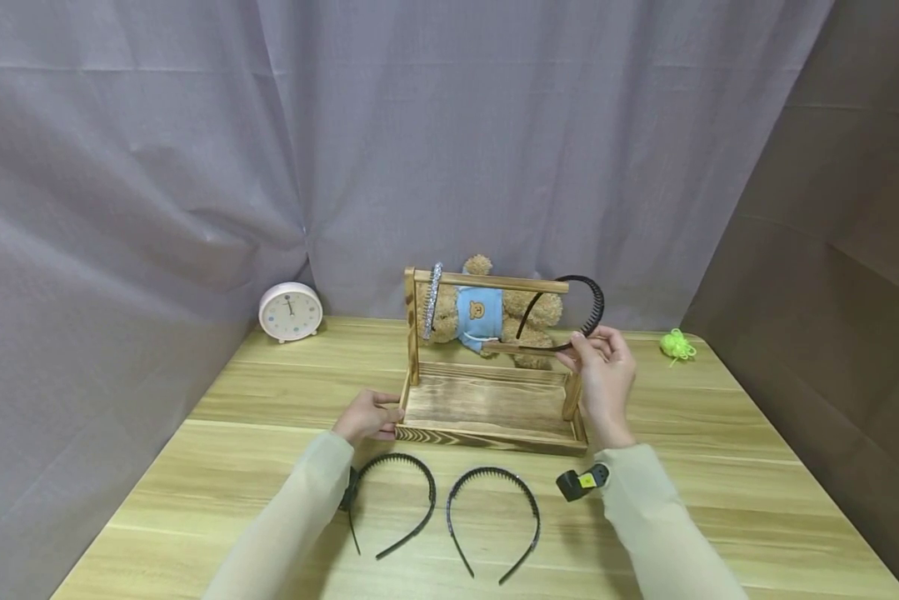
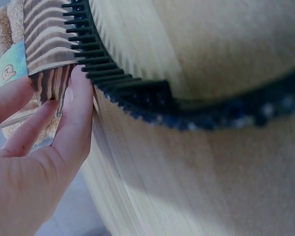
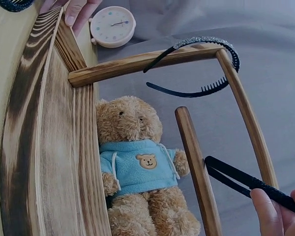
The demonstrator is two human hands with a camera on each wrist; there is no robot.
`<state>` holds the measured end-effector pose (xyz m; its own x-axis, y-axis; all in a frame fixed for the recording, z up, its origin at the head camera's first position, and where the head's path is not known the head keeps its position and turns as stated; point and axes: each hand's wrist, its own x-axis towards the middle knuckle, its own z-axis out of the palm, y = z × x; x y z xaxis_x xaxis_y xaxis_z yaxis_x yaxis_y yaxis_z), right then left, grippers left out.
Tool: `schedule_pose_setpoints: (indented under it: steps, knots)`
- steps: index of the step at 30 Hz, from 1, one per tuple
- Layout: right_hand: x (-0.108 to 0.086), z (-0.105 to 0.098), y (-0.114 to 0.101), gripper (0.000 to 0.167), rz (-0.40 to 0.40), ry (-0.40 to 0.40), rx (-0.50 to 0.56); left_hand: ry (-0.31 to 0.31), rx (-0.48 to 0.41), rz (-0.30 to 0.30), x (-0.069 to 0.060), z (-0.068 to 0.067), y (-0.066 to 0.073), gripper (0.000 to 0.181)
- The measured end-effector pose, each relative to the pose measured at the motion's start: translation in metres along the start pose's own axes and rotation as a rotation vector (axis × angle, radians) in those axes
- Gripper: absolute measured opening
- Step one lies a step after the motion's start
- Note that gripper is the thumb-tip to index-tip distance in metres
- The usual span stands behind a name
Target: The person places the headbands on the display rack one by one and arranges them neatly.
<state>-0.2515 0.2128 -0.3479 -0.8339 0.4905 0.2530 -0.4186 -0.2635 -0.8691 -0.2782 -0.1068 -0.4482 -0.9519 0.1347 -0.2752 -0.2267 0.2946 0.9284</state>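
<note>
A wooden headband rack (image 1: 486, 443) has a tray base, one upper bar on its left post and a lower bar on its right post. My left hand (image 1: 367, 416) grips the base's left end, thumb and fingers about the corner. Near the upper bar's free end, my right hand (image 1: 605, 375) pinches a black toothed headband (image 1: 597, 300) by its lower part. On the upper bar's left hangs a glittery silver headband (image 1: 433, 300). Two dark headbands lie on the table before the rack, a left one (image 1: 432, 492) and a right one (image 1: 535, 505).
Behind the rack is a teddy bear (image 3: 130, 147) in a blue hoodie. A white round clock (image 1: 290, 312) stands at the table's back left. Bright green tangled string (image 1: 677, 345) lies at the back right. Grey curtains (image 1: 494, 125) surround the table.
</note>
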Motion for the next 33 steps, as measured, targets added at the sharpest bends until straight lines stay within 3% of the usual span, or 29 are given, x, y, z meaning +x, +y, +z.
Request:
schedule_pose_setpoints:
  steps: [6,26,33]
  knots:
    - [0.000,0.006,0.004,0.011,-0.008,-0.029,0.017,0.000,-0.002,0.004,0.000,-0.001,-0.001,0.046]
    - [-0.009,0.031,0.010,0.023,0.015,-0.081,-0.103,0.005,0.011,0.004,-0.002,0.000,0.000,0.045]
    - [-0.010,0.036,0.014,0.019,0.014,-0.100,-0.101,0.006,0.009,0.006,-0.002,0.000,0.000,0.045]
